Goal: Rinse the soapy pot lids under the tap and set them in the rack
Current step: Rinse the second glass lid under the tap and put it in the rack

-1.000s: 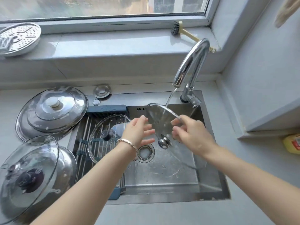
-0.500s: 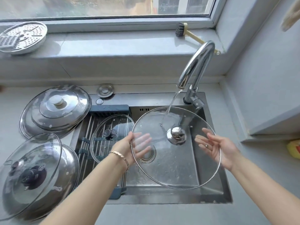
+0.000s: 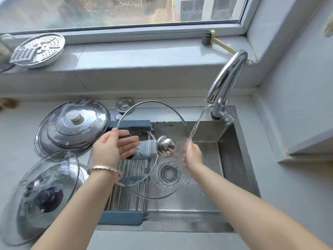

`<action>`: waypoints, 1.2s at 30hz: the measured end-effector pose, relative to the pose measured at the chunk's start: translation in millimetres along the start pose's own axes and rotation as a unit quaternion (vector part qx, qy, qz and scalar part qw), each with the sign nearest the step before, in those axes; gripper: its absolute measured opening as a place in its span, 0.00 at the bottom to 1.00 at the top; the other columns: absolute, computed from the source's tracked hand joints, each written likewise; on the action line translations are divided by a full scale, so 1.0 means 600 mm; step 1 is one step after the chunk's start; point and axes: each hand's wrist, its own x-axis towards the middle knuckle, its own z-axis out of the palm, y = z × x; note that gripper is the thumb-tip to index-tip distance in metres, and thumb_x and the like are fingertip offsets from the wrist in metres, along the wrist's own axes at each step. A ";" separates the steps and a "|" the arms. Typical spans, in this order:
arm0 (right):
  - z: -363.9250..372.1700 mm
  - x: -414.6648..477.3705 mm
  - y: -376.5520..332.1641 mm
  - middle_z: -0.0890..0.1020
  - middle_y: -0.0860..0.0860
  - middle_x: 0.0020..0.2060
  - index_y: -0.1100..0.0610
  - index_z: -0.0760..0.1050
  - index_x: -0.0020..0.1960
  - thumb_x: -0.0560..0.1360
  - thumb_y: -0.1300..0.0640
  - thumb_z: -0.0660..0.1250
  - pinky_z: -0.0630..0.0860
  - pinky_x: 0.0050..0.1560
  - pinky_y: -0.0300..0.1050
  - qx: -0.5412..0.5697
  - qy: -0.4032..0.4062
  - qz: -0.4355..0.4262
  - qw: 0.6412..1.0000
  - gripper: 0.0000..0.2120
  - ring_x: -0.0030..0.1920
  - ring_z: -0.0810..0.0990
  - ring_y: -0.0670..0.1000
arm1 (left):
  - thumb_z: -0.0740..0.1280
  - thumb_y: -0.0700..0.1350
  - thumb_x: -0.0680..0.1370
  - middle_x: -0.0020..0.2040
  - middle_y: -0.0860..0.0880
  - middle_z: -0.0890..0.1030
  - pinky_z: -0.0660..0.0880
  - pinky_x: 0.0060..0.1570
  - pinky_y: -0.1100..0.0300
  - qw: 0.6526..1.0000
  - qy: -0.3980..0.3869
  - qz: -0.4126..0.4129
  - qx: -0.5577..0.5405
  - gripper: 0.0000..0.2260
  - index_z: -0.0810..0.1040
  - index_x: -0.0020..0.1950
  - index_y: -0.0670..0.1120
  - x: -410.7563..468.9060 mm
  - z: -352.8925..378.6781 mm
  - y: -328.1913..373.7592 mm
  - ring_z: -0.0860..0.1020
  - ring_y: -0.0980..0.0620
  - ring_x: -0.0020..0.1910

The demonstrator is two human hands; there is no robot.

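Observation:
I hold a round glass lid (image 3: 162, 120) with a steel knob (image 3: 166, 146) tilted up over the sink (image 3: 232, 152). My left hand (image 3: 111, 150) supports its left side, thumb at the rim and straight fingers showing through the glass. At the lid's right rim, my right hand (image 3: 193, 156) grips the edge. Water runs from the tap (image 3: 227, 76) onto that rim and my right hand. The rack (image 3: 122, 218), steel bars in a blue frame, spans the sink's left half. A smaller glass lid (image 3: 142, 175) lies on it.
A steel lid (image 3: 72, 127) lies on the counter left of the sink. A large glass lid (image 3: 41, 193) leans on another steel lid at lower left. The windowsill holds a perforated steamer plate (image 3: 38, 49) and a brush (image 3: 209, 39). The drain (image 3: 168, 173) sits mid-sink.
The lid has turned from edge-on under the stream to face me and has shifted left toward the rack. My right hand moved from an open palm to holding the right rim.

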 end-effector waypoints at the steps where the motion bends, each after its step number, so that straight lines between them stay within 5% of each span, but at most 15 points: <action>1: 0.008 -0.003 -0.010 0.72 0.49 0.34 0.55 0.70 0.51 0.80 0.44 0.51 0.65 0.34 0.42 -0.032 0.016 -0.033 0.999 0.17 0.33 0.70 0.50 | 0.54 0.46 0.82 0.33 0.45 0.84 0.79 0.28 0.63 1.000 0.026 -0.007 -0.002 0.14 0.75 0.42 0.42 0.009 -0.013 -0.004 0.82 0.53 0.29; 4: 0.014 -0.005 -0.040 0.73 0.49 0.36 0.56 0.71 0.47 0.78 0.42 0.53 0.63 0.43 0.43 -0.117 0.063 -0.102 0.986 0.18 0.40 0.71 0.53 | 0.53 0.45 0.82 0.40 0.43 0.81 0.78 0.28 0.62 0.994 0.085 -0.062 0.006 0.14 0.72 0.41 0.43 0.032 -0.044 -0.024 0.81 0.51 0.34; 7: 0.002 0.000 -0.063 0.74 0.46 0.30 0.54 0.68 0.36 0.77 0.41 0.55 0.64 0.41 0.43 -0.181 0.081 -0.146 0.969 0.19 0.37 0.72 0.53 | 0.52 0.44 0.82 0.40 0.43 0.79 0.77 0.24 0.63 0.987 0.098 -0.130 0.006 0.13 0.69 0.40 0.43 0.038 -0.053 -0.052 0.79 0.49 0.37; 11: -0.054 0.019 -0.067 0.77 0.51 0.33 0.55 0.70 0.35 0.76 0.41 0.56 0.66 0.39 0.44 -0.229 0.113 -0.161 0.953 0.20 0.37 0.76 0.55 | 0.54 0.47 0.82 0.40 0.41 0.80 0.77 0.23 0.61 0.981 0.055 -0.186 -0.008 0.14 0.69 0.40 0.41 0.036 -0.022 -0.081 0.81 0.48 0.32; 16: -0.152 0.047 -0.030 0.80 0.54 0.33 0.58 0.73 0.37 0.77 0.48 0.54 0.71 0.40 0.46 -0.263 0.109 -0.071 0.956 0.18 0.37 0.78 0.57 | 0.55 0.46 0.82 0.34 0.42 0.80 0.75 0.19 0.64 0.982 -0.042 -0.184 0.005 0.14 0.68 0.40 0.41 0.027 0.066 -0.092 0.79 0.53 0.21; 20: -0.208 0.067 0.028 0.77 0.56 0.33 0.61 0.73 0.45 0.79 0.51 0.55 0.66 0.23 0.37 -0.254 0.012 0.074 0.964 0.16 0.25 0.73 0.51 | 0.55 0.44 0.81 0.34 0.40 0.78 0.74 0.18 0.64 0.982 -0.115 -0.121 0.090 0.09 0.69 0.46 0.39 0.014 0.147 -0.069 0.78 0.53 0.19; 22: -0.220 0.067 0.047 0.73 0.55 0.29 0.59 0.70 0.42 0.78 0.54 0.57 0.62 0.23 0.36 -0.273 -0.039 0.110 0.955 0.10 0.23 0.69 0.49 | 0.56 0.43 0.81 0.32 0.40 0.77 0.75 0.22 0.61 0.973 -0.148 -0.084 0.157 0.09 0.69 0.47 0.38 0.009 0.183 -0.062 0.77 0.52 0.20; 26: -0.226 0.082 0.047 0.74 0.57 0.28 0.61 0.73 0.37 0.75 0.62 0.58 0.66 0.30 0.40 -0.288 -0.009 0.063 0.956 0.09 0.28 0.70 0.51 | 0.58 0.47 0.80 0.39 0.41 0.82 0.80 0.44 0.50 0.900 -0.201 0.039 0.384 0.11 0.72 0.49 0.40 0.004 0.242 -0.070 0.82 0.43 0.39; 30: -0.220 0.088 0.003 0.80 0.62 0.50 0.68 0.74 0.59 0.76 0.61 0.60 0.72 0.53 0.48 -0.247 0.029 -0.063 0.966 0.15 0.51 0.79 0.57 | 0.57 0.46 0.80 0.52 0.41 0.79 0.73 0.49 0.56 0.811 -0.194 0.141 0.533 0.12 0.74 0.53 0.38 -0.001 0.274 -0.061 0.78 0.42 0.51; 33: -0.200 0.080 -0.046 0.72 0.58 0.66 0.65 0.63 0.70 0.78 0.61 0.59 0.67 0.66 0.47 -0.190 0.028 -0.122 0.974 0.22 0.65 0.72 0.56 | 0.57 0.45 0.81 0.52 0.39 0.79 0.73 0.49 0.54 0.810 -0.183 0.146 0.538 0.11 0.73 0.53 0.38 0.009 0.278 -0.050 0.78 0.41 0.51; 36: -0.177 0.103 -0.069 0.75 0.64 0.60 0.68 0.67 0.66 0.76 0.62 0.58 0.68 0.65 0.55 -0.143 0.051 -0.128 0.980 0.20 0.61 0.74 0.59 | 0.58 0.45 0.80 0.49 0.40 0.79 0.75 0.46 0.55 0.832 -0.170 0.141 0.509 0.10 0.71 0.47 0.39 0.021 0.267 -0.053 0.79 0.41 0.48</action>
